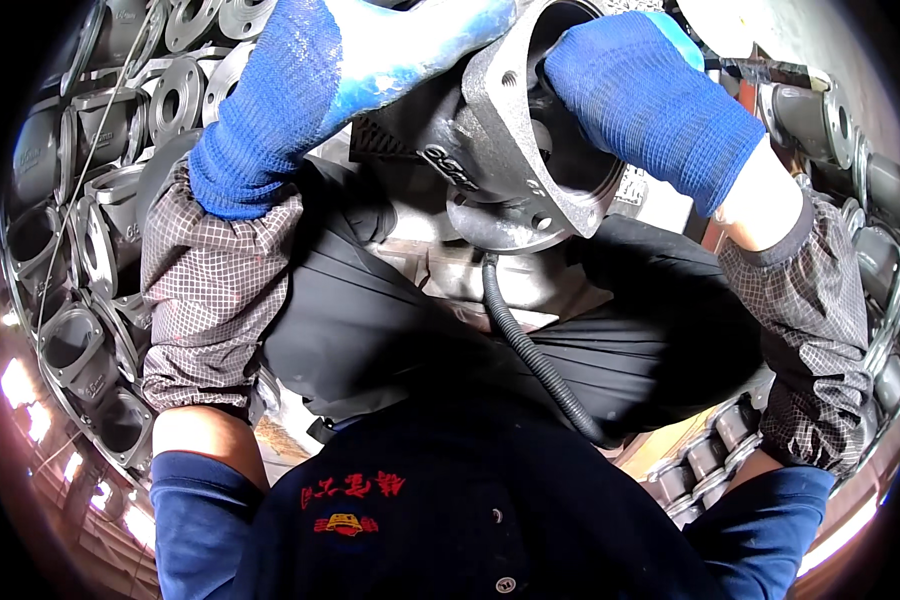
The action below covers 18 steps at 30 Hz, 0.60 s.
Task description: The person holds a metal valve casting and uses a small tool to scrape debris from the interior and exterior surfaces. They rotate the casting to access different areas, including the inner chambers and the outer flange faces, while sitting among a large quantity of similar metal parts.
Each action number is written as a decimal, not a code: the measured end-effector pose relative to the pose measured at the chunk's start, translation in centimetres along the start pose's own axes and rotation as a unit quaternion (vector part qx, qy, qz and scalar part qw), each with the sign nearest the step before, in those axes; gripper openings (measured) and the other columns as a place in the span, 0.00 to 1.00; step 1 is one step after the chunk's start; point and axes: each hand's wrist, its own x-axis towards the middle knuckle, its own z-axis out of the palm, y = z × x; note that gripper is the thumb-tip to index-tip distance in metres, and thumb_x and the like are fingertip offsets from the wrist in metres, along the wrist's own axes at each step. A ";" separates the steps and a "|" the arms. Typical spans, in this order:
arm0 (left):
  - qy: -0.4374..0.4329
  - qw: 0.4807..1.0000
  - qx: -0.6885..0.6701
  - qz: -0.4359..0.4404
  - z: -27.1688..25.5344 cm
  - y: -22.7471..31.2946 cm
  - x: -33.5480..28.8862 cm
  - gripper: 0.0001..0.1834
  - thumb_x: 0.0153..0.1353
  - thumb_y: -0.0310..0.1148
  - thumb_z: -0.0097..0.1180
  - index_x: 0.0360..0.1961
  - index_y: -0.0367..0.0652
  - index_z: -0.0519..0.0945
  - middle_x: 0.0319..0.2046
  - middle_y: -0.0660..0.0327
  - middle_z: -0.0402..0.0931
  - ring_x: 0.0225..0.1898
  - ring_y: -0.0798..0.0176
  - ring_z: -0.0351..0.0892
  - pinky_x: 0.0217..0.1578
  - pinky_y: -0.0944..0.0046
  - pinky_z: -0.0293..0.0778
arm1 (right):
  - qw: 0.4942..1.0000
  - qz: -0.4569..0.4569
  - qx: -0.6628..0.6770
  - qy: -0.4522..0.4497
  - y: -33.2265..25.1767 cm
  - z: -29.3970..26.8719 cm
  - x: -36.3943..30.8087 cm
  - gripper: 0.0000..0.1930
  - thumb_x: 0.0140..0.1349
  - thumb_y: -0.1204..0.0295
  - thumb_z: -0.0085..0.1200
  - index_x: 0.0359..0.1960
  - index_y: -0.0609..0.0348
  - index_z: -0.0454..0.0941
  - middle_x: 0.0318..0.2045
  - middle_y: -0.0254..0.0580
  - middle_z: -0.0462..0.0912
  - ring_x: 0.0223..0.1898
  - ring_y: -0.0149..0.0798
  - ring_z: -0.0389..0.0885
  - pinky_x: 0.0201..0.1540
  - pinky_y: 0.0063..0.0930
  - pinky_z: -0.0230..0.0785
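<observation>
- The grey metal casting (497,135) is tilted between your gloved hands, in front of your bent legs (370,310).
- Your left hand (410,58) lies along the casting's left side; its fingertips are hidden, so I cannot tell their grip.
- Your right hand (625,85) is at the round opening; I cannot tell whether its fingers clamp anything.
- A ribbed hose (532,345) runs below the casting.
- Similar castings (105,125) stand stacked at your left.

blue-gloved left grip (420,48) beside a grey casting (500,145), right grip (625,85) at its mouth (582,175)
</observation>
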 end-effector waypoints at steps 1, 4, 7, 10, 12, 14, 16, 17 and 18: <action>0.008 0.986 -0.133 -0.104 0.9 0.2 0.2 0.23 0.55 0.40 0.59 0.51 0.43 0.75 0.43 0.54 0.78 0.41 0.62 0.80 0.44 0.68 0.73 | 0.994 0.019 0.070 -0.086 -0.2 -2.1 0.0 0.09 0.51 0.67 0.51 0.30 0.51 0.83 0.27 0.46 0.82 0.31 0.44 0.82 0.35 0.34 0.74; -0.017 0.931 -0.262 -0.255 -0.5 0.9 0.5 0.24 0.54 0.41 0.59 0.51 0.43 0.75 0.44 0.53 0.78 0.42 0.63 0.79 0.45 0.69 0.72 | 0.999 -0.015 0.034 0.000 0.1 -0.6 1.2 0.09 0.50 0.71 0.49 0.27 0.61 0.81 0.24 0.49 0.80 0.27 0.45 0.82 0.30 0.34 0.73; -0.026 0.932 -0.256 -0.256 0.3 0.2 -0.4 0.25 0.54 0.41 0.59 0.52 0.43 0.75 0.44 0.52 0.77 0.43 0.63 0.79 0.46 0.69 0.71 | 0.995 0.022 0.039 0.084 0.0 -0.3 0.9 0.09 0.50 0.71 0.49 0.24 0.62 0.80 0.22 0.50 0.80 0.27 0.45 0.81 0.30 0.33 0.73; -0.001 0.940 -0.260 -0.222 0.8 0.1 -0.2 0.25 0.54 0.42 0.59 0.52 0.43 0.74 0.45 0.53 0.77 0.44 0.64 0.78 0.47 0.68 0.71 | 0.990 -0.011 0.042 0.131 0.3 -0.7 -0.1 0.08 0.50 0.72 0.49 0.22 0.63 0.79 0.21 0.50 0.79 0.26 0.46 0.81 0.29 0.32 0.73; -0.004 0.931 -0.265 -0.250 0.8 -0.1 -0.8 0.25 0.54 0.42 0.60 0.52 0.43 0.74 0.45 0.53 0.77 0.45 0.64 0.78 0.47 0.68 0.70 | 0.998 0.002 0.022 0.057 -0.2 -0.4 1.2 0.09 0.50 0.71 0.49 0.23 0.62 0.80 0.22 0.50 0.80 0.27 0.45 0.81 0.30 0.32 0.73; -0.016 0.931 -0.255 -0.260 0.3 0.2 -0.7 0.25 0.54 0.42 0.60 0.52 0.43 0.74 0.45 0.53 0.77 0.45 0.64 0.78 0.47 0.68 0.70 | 0.999 0.034 -0.009 -0.027 -0.6 -0.4 1.2 0.10 0.51 0.69 0.50 0.24 0.62 0.80 0.23 0.49 0.80 0.27 0.45 0.81 0.30 0.33 0.73; -0.030 0.936 -0.224 -0.271 -0.7 1.4 0.1 0.25 0.54 0.42 0.60 0.52 0.43 0.74 0.45 0.53 0.77 0.45 0.64 0.78 0.47 0.68 0.71 | 0.992 -0.081 0.017 0.095 -1.0 -0.3 1.0 0.10 0.51 0.66 0.50 0.27 0.56 0.82 0.25 0.46 0.81 0.29 0.43 0.81 0.32 0.34 0.73; -0.035 0.938 -0.210 -0.275 -0.9 1.5 0.3 0.25 0.54 0.42 0.60 0.52 0.43 0.74 0.45 0.53 0.77 0.45 0.64 0.78 0.47 0.68 0.71 | 0.992 -0.080 0.018 0.095 -1.0 -0.3 1.1 0.10 0.51 0.66 0.50 0.27 0.56 0.82 0.25 0.46 0.81 0.29 0.43 0.81 0.32 0.34 0.73; -0.040 0.939 -0.196 -0.280 -1.2 1.6 0.5 0.25 0.54 0.42 0.60 0.52 0.43 0.74 0.45 0.53 0.77 0.45 0.64 0.78 0.47 0.68 0.71 | 0.998 -0.048 0.025 0.007 -0.9 -0.3 1.2 0.10 0.52 0.65 0.50 0.28 0.52 0.83 0.25 0.44 0.81 0.29 0.42 0.81 0.32 0.34 0.73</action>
